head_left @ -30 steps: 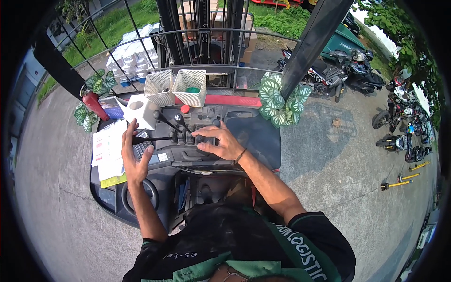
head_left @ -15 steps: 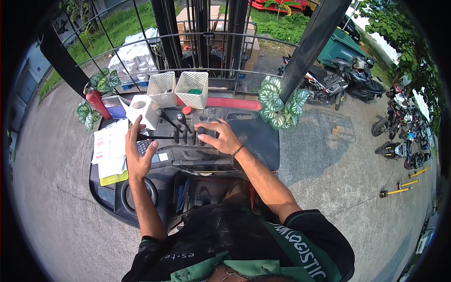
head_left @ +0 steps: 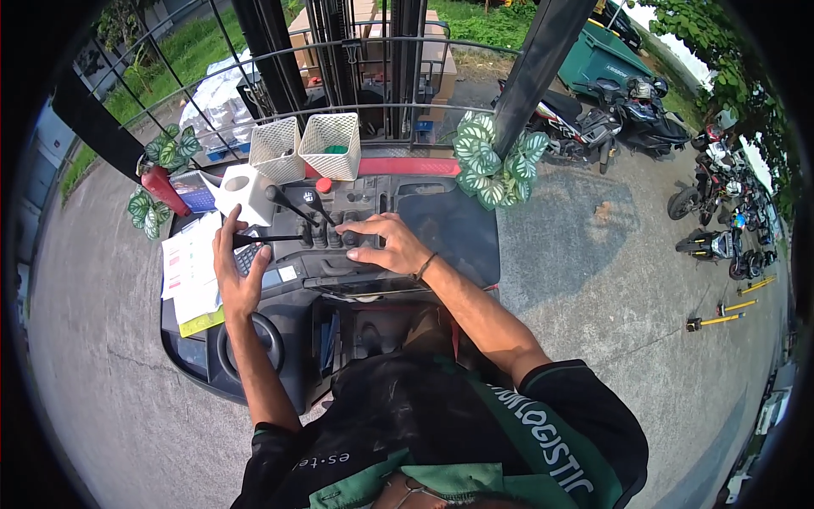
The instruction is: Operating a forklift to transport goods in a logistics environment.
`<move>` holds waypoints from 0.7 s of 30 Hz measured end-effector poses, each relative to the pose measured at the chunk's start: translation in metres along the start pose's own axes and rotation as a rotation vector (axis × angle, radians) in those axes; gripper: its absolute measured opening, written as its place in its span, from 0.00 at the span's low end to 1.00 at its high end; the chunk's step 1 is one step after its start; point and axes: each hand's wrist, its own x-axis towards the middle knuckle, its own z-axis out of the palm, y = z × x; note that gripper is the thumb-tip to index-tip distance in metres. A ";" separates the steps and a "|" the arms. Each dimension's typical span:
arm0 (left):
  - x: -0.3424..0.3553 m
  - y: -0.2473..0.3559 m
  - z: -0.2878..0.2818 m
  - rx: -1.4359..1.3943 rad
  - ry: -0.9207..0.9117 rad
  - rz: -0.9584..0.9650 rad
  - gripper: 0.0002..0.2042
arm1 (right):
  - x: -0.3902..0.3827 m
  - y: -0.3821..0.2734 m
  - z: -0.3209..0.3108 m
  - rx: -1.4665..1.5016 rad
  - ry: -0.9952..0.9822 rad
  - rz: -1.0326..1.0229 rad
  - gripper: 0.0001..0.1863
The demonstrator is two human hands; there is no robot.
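Note:
My left hand [head_left: 239, 276] has its index finger stretched up and its thumb apart. A long black lever [head_left: 275, 239] runs sideways from the console, its end against the hand between finger and thumb. My right hand [head_left: 392, 244] is over the right end of the lever row, index finger and thumb reaching left on either side of a short dark lever, mostly hidden under the hand. Two taller levers stand between the hands, one with a plain black knob [head_left: 272, 193], the other with a marked knob [head_left: 309, 197].
A steering wheel [head_left: 254, 343] sits below my left forearm, papers [head_left: 191, 254] beside it. Behind the levers are a white box [head_left: 242, 193], two white baskets [head_left: 331, 151] and a red button [head_left: 324, 184]. Bars and a mast [head_left: 343, 68] rise ahead. Motorbikes [head_left: 649, 136] stand right.
The view has shifted, so the console appears slightly farther left and up. My right index finger extends further left over the levers. My left hand stays at the same lever.

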 end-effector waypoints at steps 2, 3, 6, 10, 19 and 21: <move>-0.002 -0.001 0.001 0.001 -0.011 -0.013 0.39 | -0.008 0.004 0.008 0.001 0.023 -0.035 0.29; -0.003 0.001 0.003 0.001 -0.020 -0.027 0.38 | -0.013 0.005 0.011 0.001 0.043 -0.070 0.29; -0.001 0.007 0.007 0.001 -0.028 -0.013 0.38 | -0.023 0.006 0.014 -0.009 0.051 -0.054 0.30; 0.007 0.002 0.015 0.020 0.001 -0.005 0.37 | -0.025 0.002 0.010 -0.030 0.040 -0.022 0.30; 0.012 0.002 0.025 0.023 -0.004 -0.009 0.37 | -0.029 0.008 0.004 -0.030 0.032 0.015 0.30; 0.010 0.001 0.024 0.063 -0.006 0.030 0.36 | -0.031 0.006 0.005 -0.013 0.040 0.006 0.30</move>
